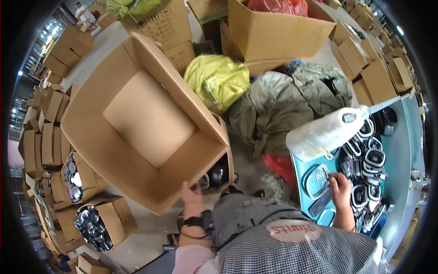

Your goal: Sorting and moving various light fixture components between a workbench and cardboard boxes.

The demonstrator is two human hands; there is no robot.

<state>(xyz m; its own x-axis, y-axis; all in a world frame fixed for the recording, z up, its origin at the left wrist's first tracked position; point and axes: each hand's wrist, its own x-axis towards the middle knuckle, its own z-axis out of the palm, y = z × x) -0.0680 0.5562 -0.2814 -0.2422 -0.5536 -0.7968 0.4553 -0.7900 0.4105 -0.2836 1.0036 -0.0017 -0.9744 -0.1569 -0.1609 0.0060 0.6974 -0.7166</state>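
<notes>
A large open cardboard box [150, 118] tilts toward me on the left, its brown bottom bare. My left hand [192, 197] is closed on the box's near edge at its lower corner. Over the blue-green table at the right, my right hand [340, 188] has its thumb and fingers pinched together; what they hold, if anything, is too small to tell. By its fingertips lies a rounded frame with a pale rim [315, 181], with small clear bits inside it. Below that is a dark flat rectangular piece [320, 203].
Several black-and-white rounded frames [375, 157] crowd the table's right side. A white plastic roll [325, 132] lies across its far end. Grey-green sheeting [283, 105] and a yellow sack [216, 82] sit beyond. Boxes of shiny black parts [95, 228] stand at the lower left.
</notes>
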